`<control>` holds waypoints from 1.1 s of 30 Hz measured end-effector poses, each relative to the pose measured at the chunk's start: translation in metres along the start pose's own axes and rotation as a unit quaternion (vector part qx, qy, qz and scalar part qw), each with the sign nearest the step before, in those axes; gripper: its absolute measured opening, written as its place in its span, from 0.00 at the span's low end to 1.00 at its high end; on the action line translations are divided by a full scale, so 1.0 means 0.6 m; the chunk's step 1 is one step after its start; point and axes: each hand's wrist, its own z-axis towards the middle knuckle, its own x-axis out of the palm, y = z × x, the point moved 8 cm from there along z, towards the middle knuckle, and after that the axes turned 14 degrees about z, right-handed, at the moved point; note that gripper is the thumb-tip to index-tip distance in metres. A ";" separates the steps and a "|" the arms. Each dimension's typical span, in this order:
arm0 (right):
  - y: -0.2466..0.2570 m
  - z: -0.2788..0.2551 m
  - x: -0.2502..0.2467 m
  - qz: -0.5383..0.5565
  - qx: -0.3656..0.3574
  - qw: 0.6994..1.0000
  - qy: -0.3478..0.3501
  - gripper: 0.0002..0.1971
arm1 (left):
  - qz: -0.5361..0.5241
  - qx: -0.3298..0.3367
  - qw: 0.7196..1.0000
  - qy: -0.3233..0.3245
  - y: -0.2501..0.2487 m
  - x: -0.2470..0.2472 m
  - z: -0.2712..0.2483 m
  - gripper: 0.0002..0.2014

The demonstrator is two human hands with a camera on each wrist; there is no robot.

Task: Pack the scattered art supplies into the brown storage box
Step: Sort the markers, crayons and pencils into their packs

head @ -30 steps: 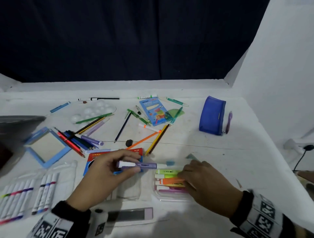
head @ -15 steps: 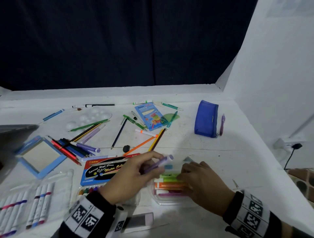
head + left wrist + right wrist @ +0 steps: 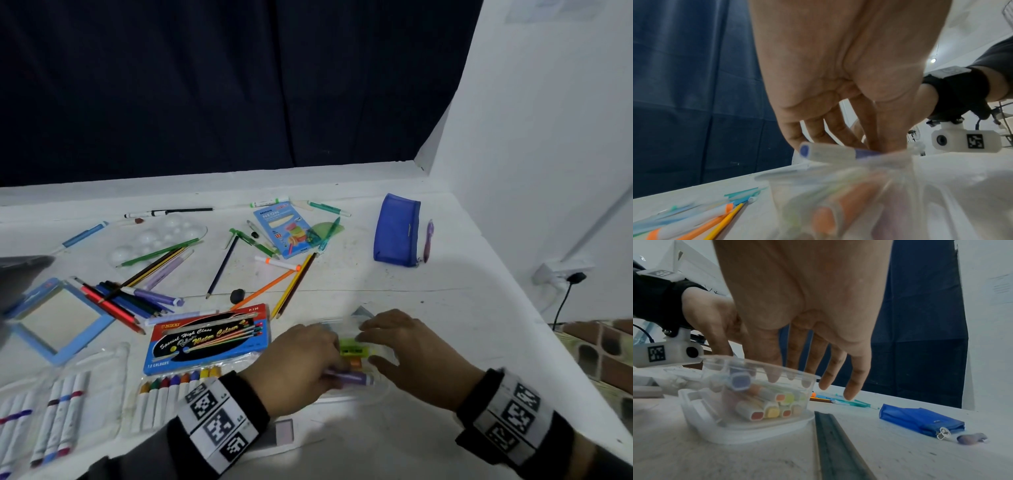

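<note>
A clear plastic case of pastel highlighters sits near the table's front edge. My left hand pinches a purple highlighter and lays it on top of the green and orange ones in the case. My right hand hovers over the case's far side with straight, spread fingers, its fingertips touching the rim. In the right wrist view the purple highlighter's end shows through the case wall. The brown storage box is not in view.
A watercolour pencil pack and marker sleeves lie left of the case. Loose pencils, a blue-framed slate, a palette and a blue pouch lie farther back. A dark ruler lies right of the case.
My left hand carried the purple highlighter right and down onto the case. My right hand stayed at the case and spread its fingers over it.
</note>
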 end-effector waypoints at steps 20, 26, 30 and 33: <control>0.019 0.015 0.005 -0.051 -0.012 0.997 0.055 0.08 | 0.006 -0.120 0.991 -0.061 0.007 0.009 -0.001 0.07; 0.058 0.037 -0.005 -0.010 -0.025 0.999 0.047 0.26 | -0.100 -0.196 0.971 -0.095 0.051 -0.017 -0.047 0.16; 0.099 0.060 -0.026 0.033 -0.035 0.999 0.002 0.12 | -0.131 -0.246 0.951 -0.137 0.092 -0.039 -0.093 0.12; 0.138 0.082 -0.029 0.057 -0.047 0.997 -0.015 0.02 | -0.142 -0.273 0.939 -0.155 0.123 -0.050 -0.133 0.12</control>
